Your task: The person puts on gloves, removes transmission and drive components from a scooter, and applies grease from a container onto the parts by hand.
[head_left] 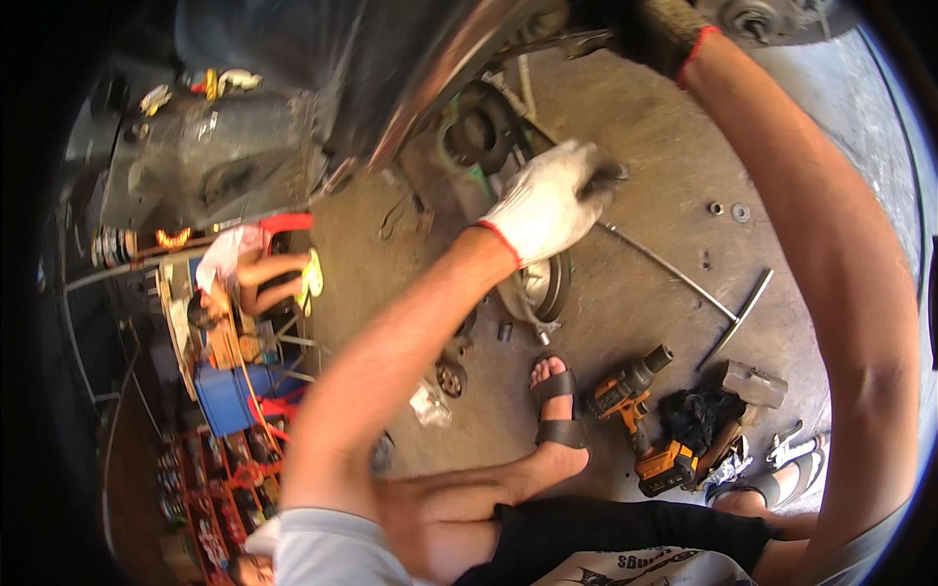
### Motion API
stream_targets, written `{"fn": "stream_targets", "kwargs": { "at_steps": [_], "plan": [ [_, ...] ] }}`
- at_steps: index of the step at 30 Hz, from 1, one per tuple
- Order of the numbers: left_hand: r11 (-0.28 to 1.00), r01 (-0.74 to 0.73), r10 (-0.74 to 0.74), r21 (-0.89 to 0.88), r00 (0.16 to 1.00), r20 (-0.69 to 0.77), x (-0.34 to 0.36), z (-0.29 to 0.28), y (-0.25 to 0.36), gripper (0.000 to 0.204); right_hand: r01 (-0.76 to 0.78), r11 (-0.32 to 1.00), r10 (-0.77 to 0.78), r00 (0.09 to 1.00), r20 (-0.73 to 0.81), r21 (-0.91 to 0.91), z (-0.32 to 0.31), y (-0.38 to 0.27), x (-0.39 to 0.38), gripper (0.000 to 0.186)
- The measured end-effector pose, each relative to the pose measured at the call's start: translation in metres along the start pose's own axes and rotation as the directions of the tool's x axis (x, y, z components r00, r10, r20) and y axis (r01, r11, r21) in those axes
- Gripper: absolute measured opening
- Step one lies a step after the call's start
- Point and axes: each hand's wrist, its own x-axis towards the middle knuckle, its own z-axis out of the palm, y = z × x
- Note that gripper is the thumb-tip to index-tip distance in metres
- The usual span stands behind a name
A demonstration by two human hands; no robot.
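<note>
My left hand (pixel 557 203), in a white work glove with a red cuff and dark-stained fingertips, is held over the floor with its fingers curled in. Whatever lies inside those fingers, if anything, is hidden. Just under it, the shaft of a metal T-handle wrench (pixel 674 273) runs along the concrete toward its crossbar. My right hand (pixel 674 37) wears a dark, soiled glove with a red cuff and reaches up to the vehicle's underside at the top edge. Its fingers are lost in shadow there, beside a round metal hub part (pixel 757 21).
A yellow-black cordless impact wrench (pixel 630 400), a hammer head (pixel 754 384) and a black cloth (pixel 690 415) lie near my feet. A washer (pixel 741 212) and nut (pixel 716 208) rest rightward. Beyond my left arm, a person (pixel 256 269) sits by a blue box (pixel 234 396).
</note>
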Motion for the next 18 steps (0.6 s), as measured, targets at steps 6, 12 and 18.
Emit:
{"fn": "stream_targets", "kwargs": {
  "at_steps": [6,12,18],
  "plan": [
    [0.993,0.117,-0.118,0.013,0.99,0.083,-0.132,-0.092,-0.026,0.012,0.163,0.86,-0.163,0.986,0.042,-0.485,0.01,-0.012,-0.008,0.032],
    [0.696,0.714,-0.717,-0.079,0.682,-0.146,-0.284,-0.042,-0.144,0.017,0.32,-0.615,-0.209,0.815,0.54,-0.721,0.027,-0.014,-0.03,0.033],
    [0.449,0.885,-0.883,-0.126,0.418,-0.211,-0.32,0.05,-0.227,0.026,0.196,-0.875,-0.015,0.903,0.43,-0.443,-0.002,-0.025,-0.027,0.033]
  ]
}}
